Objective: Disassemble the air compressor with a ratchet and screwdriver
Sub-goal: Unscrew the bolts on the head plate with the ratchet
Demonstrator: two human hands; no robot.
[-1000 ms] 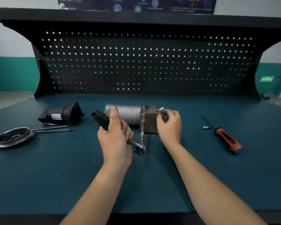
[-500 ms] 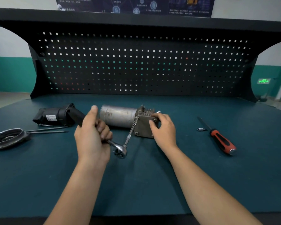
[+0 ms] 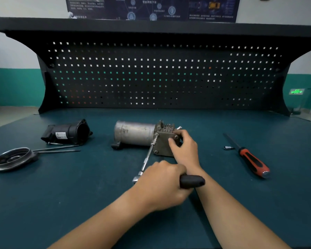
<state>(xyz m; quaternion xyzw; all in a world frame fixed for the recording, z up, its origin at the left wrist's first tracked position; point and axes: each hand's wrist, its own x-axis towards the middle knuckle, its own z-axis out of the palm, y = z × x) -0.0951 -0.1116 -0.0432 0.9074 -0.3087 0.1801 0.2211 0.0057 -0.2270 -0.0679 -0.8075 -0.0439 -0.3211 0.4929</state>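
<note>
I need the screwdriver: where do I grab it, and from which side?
Best to grip the screwdriver by its thick red-and-black handle, coming from above on the right. It lies flat on the bench, handle nearest you, thin shaft pointing away.

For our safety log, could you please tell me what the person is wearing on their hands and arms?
Nothing shows: the left hand and right hand are ungloved; the left forearm and right forearm are bare to the frame's edge, no sleeves, watch or rings visible.
</note>
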